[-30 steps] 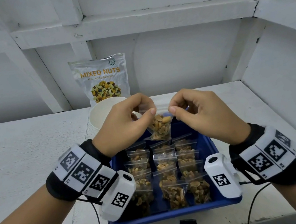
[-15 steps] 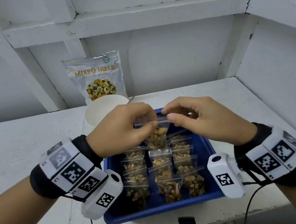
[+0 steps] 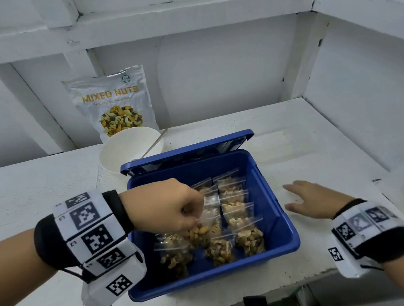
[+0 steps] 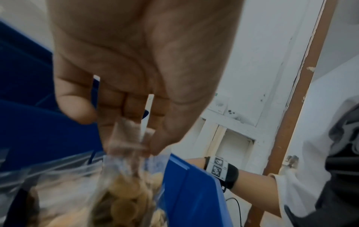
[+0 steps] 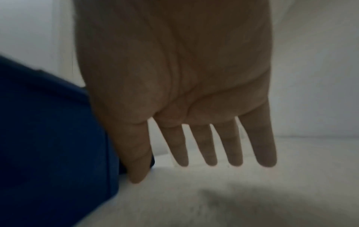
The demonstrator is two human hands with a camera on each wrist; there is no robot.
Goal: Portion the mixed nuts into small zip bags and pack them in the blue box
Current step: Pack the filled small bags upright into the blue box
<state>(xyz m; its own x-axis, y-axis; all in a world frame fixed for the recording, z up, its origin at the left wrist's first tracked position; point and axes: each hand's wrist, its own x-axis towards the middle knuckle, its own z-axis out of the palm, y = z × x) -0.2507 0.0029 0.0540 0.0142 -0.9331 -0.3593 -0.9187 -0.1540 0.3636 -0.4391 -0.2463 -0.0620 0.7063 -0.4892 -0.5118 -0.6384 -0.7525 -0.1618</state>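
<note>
Left hand, knuckles up and fingers curled, pinches the top edge of a small clear zip bag of mixed nuts over the open blue plastic box, which holds rows of filled zip bags. Right hand lies flat, fingers spread, on the white tabletop just beside the box. An empty white bowl sits behind.

A: What differs from a second ago?
B: The right hand lets go of the zip bag and spreads flat on the table beside the blue box.
A: And the left hand?
B: It alone lowers the bag among the packed ones.
</note>
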